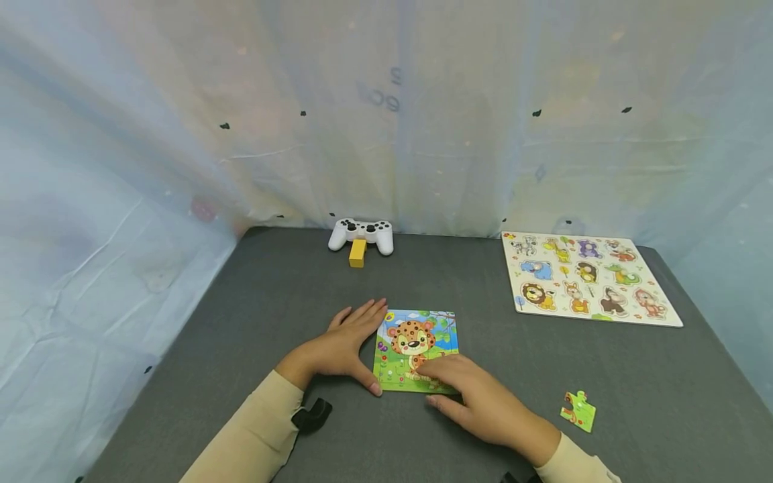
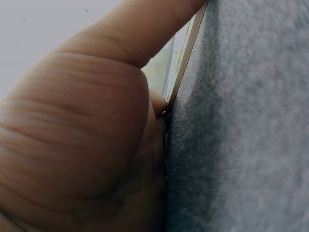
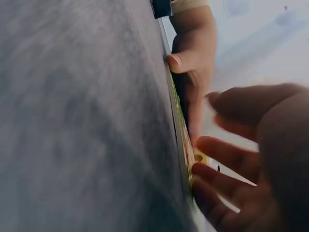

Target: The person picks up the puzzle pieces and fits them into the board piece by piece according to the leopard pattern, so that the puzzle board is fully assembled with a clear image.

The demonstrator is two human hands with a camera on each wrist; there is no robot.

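A square jigsaw puzzle [image 1: 445,335] with a cartoon leopard lies flat on the dark table. My left hand [image 1: 343,347] rests along its left side, fingers stretched toward the top corner and thumb at the lower left corner. In the left wrist view, the puzzle's thin edge [image 2: 182,60] shows past the thumb. Over the puzzle's lower right part is my right hand [image 1: 480,401], its fingertips touching the picture and hiding that corner. Its thumb stays apart from the fingers. A loose green puzzle piece [image 1: 581,410] lies to the right of this hand.
At the table's back stands a white game controller [image 1: 362,231] with a yellow block [image 1: 357,253] in front of it. A large animal puzzle board [image 1: 549,290] lies at the back right. Pale plastic sheeting [image 1: 423,147] hangs behind the dark table [image 1: 290,282].
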